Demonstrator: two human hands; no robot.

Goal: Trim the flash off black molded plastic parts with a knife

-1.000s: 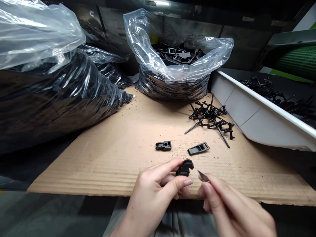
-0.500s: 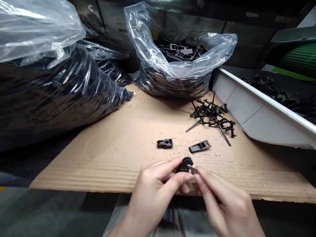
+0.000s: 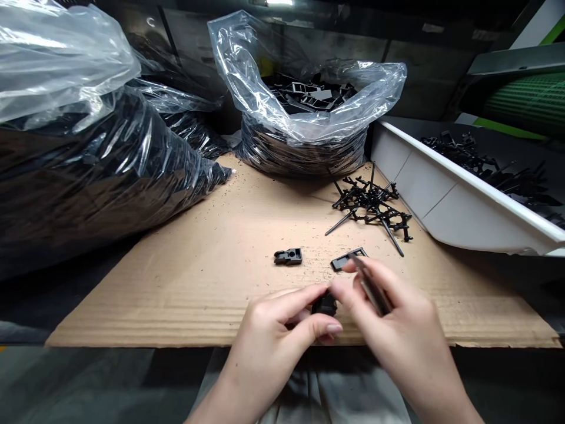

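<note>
My left hand (image 3: pixel 276 327) is closed round a small black plastic part (image 3: pixel 325 304), pinched between thumb and fingers just above the cardboard's near edge. My right hand (image 3: pixel 397 315) grips a small knife (image 3: pixel 373 287) with a thin, dark blade, now slanting up and away, blurred by motion. Its thumb reaches over to the top of the held part. Beyond my hands, a second black plastic piece (image 3: pixel 288 256) lies on the cardboard. A black rectangular frame piece (image 3: pixel 341 261) beside it is partly covered by my right fingers.
A tangle of black plastic sprues (image 3: pixel 371 200) lies on the cardboard sheet (image 3: pixel 185 282). Behind stands an open clear bag (image 3: pixel 304 141) of black parts. Full bags (image 3: pixel 110 171) bulge at the left. A white tray (image 3: pixel 424 182) with black pieces borders the right.
My right hand has moved up and turned, bringing the knife away from the held part and pointing it upward. My left hand stays nearly in place. The view has shifted slightly.
</note>
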